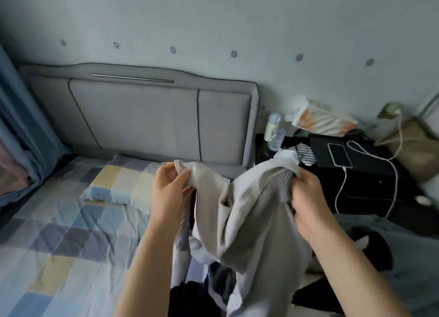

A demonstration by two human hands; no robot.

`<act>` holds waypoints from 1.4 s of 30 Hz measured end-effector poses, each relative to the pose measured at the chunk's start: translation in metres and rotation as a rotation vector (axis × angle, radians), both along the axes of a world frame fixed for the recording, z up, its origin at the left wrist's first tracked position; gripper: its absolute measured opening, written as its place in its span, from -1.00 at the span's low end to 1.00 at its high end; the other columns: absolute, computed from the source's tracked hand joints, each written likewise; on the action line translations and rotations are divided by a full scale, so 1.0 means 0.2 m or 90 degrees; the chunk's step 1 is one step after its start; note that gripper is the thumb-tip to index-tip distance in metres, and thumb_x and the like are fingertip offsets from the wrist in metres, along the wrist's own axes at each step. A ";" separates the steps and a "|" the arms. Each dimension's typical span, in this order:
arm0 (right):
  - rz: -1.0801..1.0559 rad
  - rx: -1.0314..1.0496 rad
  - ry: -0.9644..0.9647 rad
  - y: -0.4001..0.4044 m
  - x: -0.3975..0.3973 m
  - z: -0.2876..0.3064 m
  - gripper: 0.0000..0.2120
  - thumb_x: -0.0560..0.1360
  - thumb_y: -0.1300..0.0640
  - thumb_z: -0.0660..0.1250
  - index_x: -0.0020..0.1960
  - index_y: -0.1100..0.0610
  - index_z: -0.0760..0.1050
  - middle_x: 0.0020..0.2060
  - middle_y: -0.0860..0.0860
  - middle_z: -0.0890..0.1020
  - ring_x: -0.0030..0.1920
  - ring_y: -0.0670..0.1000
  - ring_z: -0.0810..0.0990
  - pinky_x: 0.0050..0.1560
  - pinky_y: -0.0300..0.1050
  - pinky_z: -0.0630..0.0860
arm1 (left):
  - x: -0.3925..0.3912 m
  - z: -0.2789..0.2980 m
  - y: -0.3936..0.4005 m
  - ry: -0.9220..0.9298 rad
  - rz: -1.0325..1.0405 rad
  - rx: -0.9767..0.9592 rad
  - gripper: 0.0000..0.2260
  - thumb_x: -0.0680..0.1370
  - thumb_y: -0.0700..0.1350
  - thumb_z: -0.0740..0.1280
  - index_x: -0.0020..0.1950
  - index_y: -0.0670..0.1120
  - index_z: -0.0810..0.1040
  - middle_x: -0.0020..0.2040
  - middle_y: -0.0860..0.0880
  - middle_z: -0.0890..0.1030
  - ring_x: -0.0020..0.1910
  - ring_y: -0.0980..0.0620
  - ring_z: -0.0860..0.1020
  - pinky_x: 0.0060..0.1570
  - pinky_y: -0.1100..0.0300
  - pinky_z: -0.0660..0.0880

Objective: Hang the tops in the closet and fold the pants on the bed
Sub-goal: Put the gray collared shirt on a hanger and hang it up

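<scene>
A light grey garment point(249, 221) with a darker ribbed band hangs between my hands above the bed point(59, 245). My left hand point(171, 188) pinches one top edge of it. My right hand point(308, 198) grips the ribbed band at the other edge. The cloth sags in folds between them, so I cannot tell whether it is a top or pants. Below it lies a heap of other clothes point(204, 290), dark and blue-white, partly hidden by the garment and my arms.
The bed has a checked blue and yellow sheet and a pillow point(118, 181) by the grey headboard point(154, 115). A black nightstand point(344, 169) at the right holds bottles, a tissue pack, a phone point(339, 157) on a white cable. Blue curtains hang far left.
</scene>
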State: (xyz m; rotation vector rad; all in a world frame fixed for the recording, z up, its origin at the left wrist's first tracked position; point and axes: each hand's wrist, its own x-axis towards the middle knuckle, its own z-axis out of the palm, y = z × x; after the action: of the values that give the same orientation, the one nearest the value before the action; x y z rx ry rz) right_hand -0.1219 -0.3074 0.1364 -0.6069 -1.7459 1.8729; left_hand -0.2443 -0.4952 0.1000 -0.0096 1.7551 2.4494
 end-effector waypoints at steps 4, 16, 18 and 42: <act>-0.054 -0.083 0.011 0.09 0.16 0.14 -0.67 0.44 0.23 0.16 -0.37 0.06 0.64 -0.44 0.02 0.60 -0.36 -0.01 0.58 -0.32 -0.18 0.49 | 0.20 0.00 0.13 0.069 -0.206 -0.052 -0.83 0.51 -0.02 0.41 0.09 0.04 0.57 0.08 0.05 0.67 0.03 0.07 0.62 0.01 0.16 0.49; -0.269 -0.215 0.027 0.49 1.16 0.22 -0.86 0.44 0.04 0.27 -0.17 0.10 0.50 -0.17 0.16 0.57 -0.11 0.12 0.59 0.03 0.04 0.50 | 1.07 0.07 0.77 0.355 -0.604 -0.327 -0.69 0.40 -0.05 0.54 0.09 0.17 0.59 0.00 0.15 0.67 0.00 0.15 0.63 0.13 0.08 0.56; -0.293 -0.210 0.051 0.53 1.37 0.24 -0.87 0.44 0.08 0.24 -0.20 0.09 0.54 -0.19 0.16 0.55 -0.15 0.11 0.58 -0.03 0.01 0.50 | 1.25 0.06 0.86 0.329 -0.720 -0.296 -0.66 0.34 0.16 0.54 0.08 0.19 0.61 -0.02 0.15 0.66 0.01 0.17 0.62 0.12 0.18 0.55; -0.419 0.447 -0.467 0.67 2.74 -0.11 -0.75 0.41 -0.03 0.28 0.02 -0.06 0.27 -0.14 -0.14 0.42 -0.21 -0.17 0.44 -0.35 -0.32 0.29 | 2.62 0.38 1.60 -0.078 -0.988 0.006 -0.85 0.62 -0.19 0.22 0.02 -0.24 0.53 -0.01 -0.27 0.52 -0.02 -0.17 0.52 -0.02 0.05 0.51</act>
State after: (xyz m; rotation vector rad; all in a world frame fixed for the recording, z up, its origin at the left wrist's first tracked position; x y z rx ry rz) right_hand 0.4259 -0.1733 0.1138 -1.4434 -2.0798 0.5374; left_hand 0.2797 -0.1747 0.1762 0.8197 0.9313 1.2185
